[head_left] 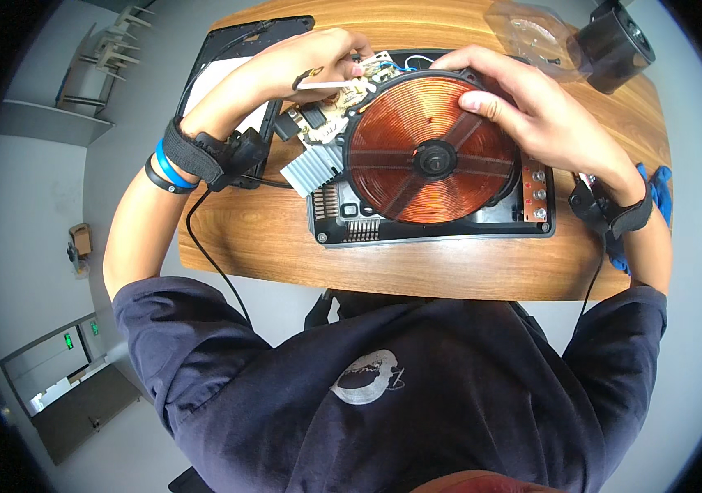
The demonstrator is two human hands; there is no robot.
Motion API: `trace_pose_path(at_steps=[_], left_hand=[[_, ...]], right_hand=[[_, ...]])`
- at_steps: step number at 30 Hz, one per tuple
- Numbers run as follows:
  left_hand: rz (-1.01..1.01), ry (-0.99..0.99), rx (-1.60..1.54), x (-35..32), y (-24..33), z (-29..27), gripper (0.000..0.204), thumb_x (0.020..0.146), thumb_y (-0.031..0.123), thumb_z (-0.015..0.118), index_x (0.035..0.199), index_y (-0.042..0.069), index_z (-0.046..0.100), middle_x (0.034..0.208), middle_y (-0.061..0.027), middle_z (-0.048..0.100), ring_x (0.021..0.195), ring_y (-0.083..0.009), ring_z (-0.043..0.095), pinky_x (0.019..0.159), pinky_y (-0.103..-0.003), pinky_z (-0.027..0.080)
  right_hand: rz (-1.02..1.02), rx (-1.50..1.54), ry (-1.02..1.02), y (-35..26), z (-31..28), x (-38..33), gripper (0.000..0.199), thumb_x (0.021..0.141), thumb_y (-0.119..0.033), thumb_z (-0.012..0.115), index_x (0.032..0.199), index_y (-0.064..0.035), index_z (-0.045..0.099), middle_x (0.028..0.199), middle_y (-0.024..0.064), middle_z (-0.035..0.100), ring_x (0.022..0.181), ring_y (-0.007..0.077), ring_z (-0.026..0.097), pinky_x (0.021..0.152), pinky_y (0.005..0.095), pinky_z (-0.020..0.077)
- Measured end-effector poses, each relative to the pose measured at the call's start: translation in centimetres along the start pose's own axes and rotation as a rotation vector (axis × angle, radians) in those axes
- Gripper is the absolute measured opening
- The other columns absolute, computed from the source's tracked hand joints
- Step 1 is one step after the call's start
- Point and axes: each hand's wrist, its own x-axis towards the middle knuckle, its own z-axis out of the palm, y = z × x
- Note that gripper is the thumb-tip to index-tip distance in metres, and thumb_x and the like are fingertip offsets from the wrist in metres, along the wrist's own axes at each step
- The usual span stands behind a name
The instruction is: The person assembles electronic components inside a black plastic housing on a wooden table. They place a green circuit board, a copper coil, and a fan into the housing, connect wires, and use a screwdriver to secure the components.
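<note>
A round copper induction coil point(400, 115) with a black hub lies over a black cooker base point(441, 232). My right hand point(531, 107) grips its upper right rim, thumb on the windings and fingers around the far edge. To the coil's left, a circuit board point(315, 135) with a finned silver heat sink point(312, 170) sits tilted across the base's edge. My left hand point(326, 62) is closed at the board's far end, its fingertips partly hidden. A thin white strip point(328, 85) shows beneath that hand. Blue and white wires point(406, 66) run between board and coil.
Behind my left forearm lies a black-framed panel point(213, 51) with a pale surface. A black cylindrical container point(616, 48) and a clear plastic piece point(536, 37) stand at the far right. Blue cloth point(660, 193) lies by my right wrist. Black cables hang from both wrist straps.
</note>
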Motion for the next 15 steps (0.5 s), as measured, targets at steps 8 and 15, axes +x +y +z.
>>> trace_pose_path(at_steps=[8,15], left_hand=[[0.048,0.196,0.062,-1.2,-0.9,0.1,0.035,0.109,0.026,0.07,0.137,0.005,0.068,0.108,-0.0199,0.076,0.095,-0.0292,0.076,0.083,-0.043,0.059],[-0.019,0.18,0.014,-1.2,-0.8,0.8,0.038,0.113,0.031,0.067,0.141,0.005,0.065,0.106,-0.0115,0.075,0.083,-0.016,0.075,0.074,-0.033,0.063]], right_hand=[[0.032,-0.041,-0.057,0.9,-1.8,-0.1,0.037,0.117,-0.022,0.059,0.15,-0.0055,0.062,0.137,0.0105,0.071,0.13,0.0202,0.066,0.115,0.0374,0.0504],[0.143,-0.02,-0.043,2.0,-2.0,-0.8,0.039,0.118,-0.022,0.057,0.153,-0.0058,0.06,0.142,0.0094,0.069,0.132,0.0192,0.065,0.117,0.0364,0.0492]])
